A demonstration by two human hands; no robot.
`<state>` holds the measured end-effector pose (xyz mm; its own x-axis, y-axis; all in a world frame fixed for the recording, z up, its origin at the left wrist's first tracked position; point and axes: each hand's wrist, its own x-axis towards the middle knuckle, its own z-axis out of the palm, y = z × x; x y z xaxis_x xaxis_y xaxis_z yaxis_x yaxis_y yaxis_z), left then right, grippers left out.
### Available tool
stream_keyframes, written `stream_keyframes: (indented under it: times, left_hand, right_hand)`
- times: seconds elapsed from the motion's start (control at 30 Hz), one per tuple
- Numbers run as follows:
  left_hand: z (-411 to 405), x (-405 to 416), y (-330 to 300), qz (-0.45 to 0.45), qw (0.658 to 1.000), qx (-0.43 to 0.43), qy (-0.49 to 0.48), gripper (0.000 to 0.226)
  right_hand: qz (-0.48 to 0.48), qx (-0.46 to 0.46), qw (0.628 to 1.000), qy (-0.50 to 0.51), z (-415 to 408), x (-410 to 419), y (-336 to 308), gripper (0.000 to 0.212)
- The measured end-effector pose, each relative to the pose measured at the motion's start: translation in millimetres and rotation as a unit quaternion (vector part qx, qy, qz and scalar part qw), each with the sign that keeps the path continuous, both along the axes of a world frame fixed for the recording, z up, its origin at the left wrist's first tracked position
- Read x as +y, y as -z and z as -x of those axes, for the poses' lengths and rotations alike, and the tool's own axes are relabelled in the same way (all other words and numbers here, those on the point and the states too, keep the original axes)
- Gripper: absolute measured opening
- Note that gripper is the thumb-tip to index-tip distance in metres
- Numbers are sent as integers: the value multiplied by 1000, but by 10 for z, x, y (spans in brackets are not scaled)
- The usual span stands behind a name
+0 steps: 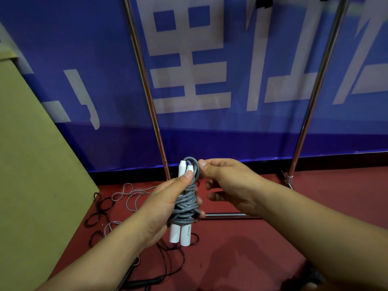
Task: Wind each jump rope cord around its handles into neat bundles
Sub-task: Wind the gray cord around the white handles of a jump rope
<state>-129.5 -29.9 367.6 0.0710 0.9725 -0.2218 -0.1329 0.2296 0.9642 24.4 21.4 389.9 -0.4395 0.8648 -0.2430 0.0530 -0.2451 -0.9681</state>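
Wall: a big blue banner [105, 59] with pale signs on it.
Poles: two shiny metal poles [144, 80] stand before it.
Floor: red floor [241, 248].
Left: a tan board [31, 164].

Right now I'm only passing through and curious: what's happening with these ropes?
A person is bundling a jump rope. The left hand grips two white handles held side by side, with grey cord wound around their middle. The right hand pinches the last loop of that cord near the handle tops, so this bundle looks nearly finished. On the red floor below, a black rope and a light grey rope lie loose, not yet wound.
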Motion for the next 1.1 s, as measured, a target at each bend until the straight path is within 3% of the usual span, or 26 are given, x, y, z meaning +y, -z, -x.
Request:
stream_keyframes:
  times: [0.23,0.4,0.5,0.57,0.87,1.1]
  left_hand:
    - [11,22,9,-4,1000,20,8,50]
    - [-26,120,72,-6,988,148,-40,62]
    - [-29,212,61,-18,983,173,-66,81]
    - [-60,281,75,-27,981,176,-73,90]
    - [-298,370,184,-22,981,160,-104,77]
    - [-477,607,-371,-24,981,134,-135,77]
  right_hand:
    - [18,24,1000,-8,-16,34,28,18]
    - [-17,46,996,69,12,104,4,15]
    - [-53,80,990,101,-38,182,-94,16]
    - [-72,90,986,118,-95,225,-129,13]
    - [-118,47,981,145,-311,231,-70,14]
    - [-143,28,971,192,-325,427,-541,9]
